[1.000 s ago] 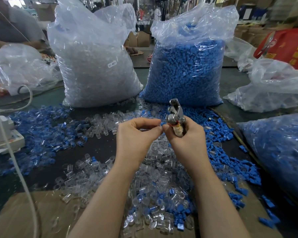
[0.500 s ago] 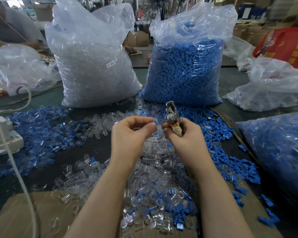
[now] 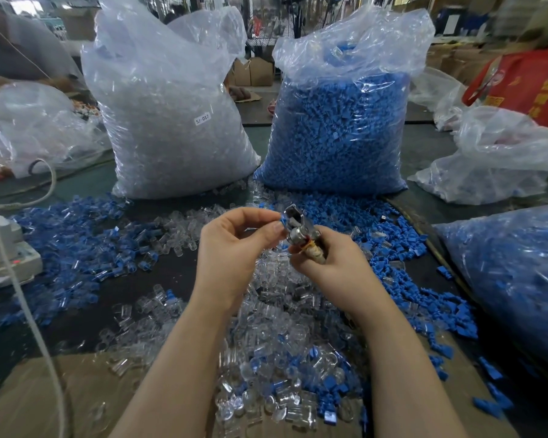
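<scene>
The right hand point(image 3: 336, 270) is curled round the handle of a little metal tool point(image 3: 298, 229) and holds it up over the middle of the table point(image 3: 171, 273). The shiny top of the tool points up and away. The left hand point(image 3: 231, 248) is bent too. Its thumb and first finger pinch a small blue piece point(image 3: 283, 220) right against the tool's top, so the two hands almost touch.

Under the hands lies a heap of clear pieces point(image 3: 276, 336) that runs down to the near edge, where a sheet of cardboard point(image 3: 45, 399) lies. Loose blue pieces point(image 3: 408, 273) spread toward the right edge, and more blue pieces point(image 3: 70, 235) lie toward the left edge.

At the far edge stand a big bag of clear pieces point(image 3: 171, 121) and a big bag of blue pieces point(image 3: 336, 131), side by side. Another bag of blue pieces point(image 3: 513, 273) crowds the right edge. A white cable point(image 3: 23, 298) and a white box point(image 3: 4, 257) sit at the left edge. The only bare spot is the dark strip just left of the hands
</scene>
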Action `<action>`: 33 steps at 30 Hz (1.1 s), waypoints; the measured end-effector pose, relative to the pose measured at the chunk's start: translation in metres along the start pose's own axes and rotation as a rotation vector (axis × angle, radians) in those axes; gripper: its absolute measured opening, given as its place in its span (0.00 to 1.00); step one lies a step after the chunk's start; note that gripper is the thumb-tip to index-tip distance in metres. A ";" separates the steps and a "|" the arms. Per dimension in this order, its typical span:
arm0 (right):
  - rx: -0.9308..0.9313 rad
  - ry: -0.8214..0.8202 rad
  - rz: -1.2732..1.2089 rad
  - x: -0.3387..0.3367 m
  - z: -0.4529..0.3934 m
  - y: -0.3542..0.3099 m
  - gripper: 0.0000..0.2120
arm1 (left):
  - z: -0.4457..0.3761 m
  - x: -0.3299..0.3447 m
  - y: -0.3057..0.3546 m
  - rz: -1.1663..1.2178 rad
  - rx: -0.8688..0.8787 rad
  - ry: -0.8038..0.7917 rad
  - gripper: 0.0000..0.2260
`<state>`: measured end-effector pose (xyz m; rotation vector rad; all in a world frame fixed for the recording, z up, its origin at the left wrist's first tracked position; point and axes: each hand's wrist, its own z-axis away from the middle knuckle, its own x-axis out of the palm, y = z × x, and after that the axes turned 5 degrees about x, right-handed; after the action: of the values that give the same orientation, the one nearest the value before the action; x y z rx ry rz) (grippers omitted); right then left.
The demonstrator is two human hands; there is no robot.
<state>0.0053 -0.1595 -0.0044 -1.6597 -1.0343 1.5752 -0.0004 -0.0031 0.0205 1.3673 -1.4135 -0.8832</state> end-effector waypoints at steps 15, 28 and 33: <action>-0.062 0.078 0.153 0.003 0.002 -0.002 0.07 | -0.001 -0.003 0.001 0.020 0.010 -0.030 0.05; -0.049 0.200 0.118 0.005 -0.001 0.005 0.05 | -0.017 -0.078 -0.003 -0.800 0.022 0.353 0.05; -0.061 0.198 0.147 0.006 -0.001 0.007 0.03 | -0.010 -0.122 -0.020 -1.245 -0.137 0.533 0.08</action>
<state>0.0068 -0.1581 -0.0133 -1.9275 -0.8829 1.4461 0.0063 0.1165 -0.0130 2.1512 0.0309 -1.1772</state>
